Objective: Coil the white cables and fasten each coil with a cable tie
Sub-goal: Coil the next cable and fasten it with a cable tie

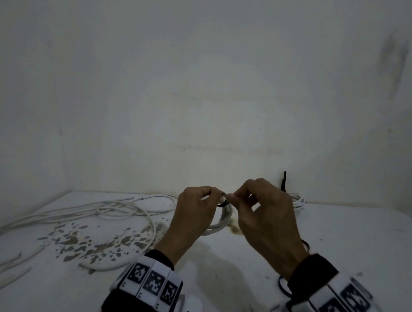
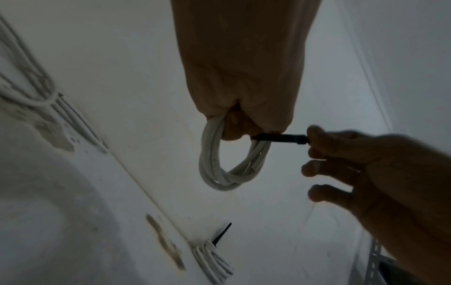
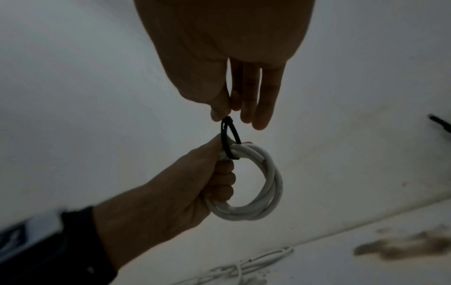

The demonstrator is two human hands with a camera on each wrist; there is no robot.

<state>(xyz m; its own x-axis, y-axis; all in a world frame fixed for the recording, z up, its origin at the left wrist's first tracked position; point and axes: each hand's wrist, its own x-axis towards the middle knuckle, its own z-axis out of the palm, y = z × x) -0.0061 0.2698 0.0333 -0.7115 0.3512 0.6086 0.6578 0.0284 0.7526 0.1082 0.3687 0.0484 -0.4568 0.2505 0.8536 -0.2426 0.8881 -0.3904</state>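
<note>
Pinching the black cable tie [image 3: 228,135] between thumb and forefinger, the right hand [image 3: 219,63] has the strap looped round the white coil [image 3: 256,185], its other fingers [image 3: 266,108] straight and close together. Wrapped round that same coil, the left hand [image 3: 175,192] grips it in a curled fist, clear of the table [image 1: 324,245]. The loop looks loose, so I'd say cinching is what remains here. Against the back wall, one finished coil [image 1: 297,202] sits with its tie tail standing up. Off to the left, loose white cables [image 1: 122,210] sprawl uncoiled over the stained surface, plenty left to do
</note>
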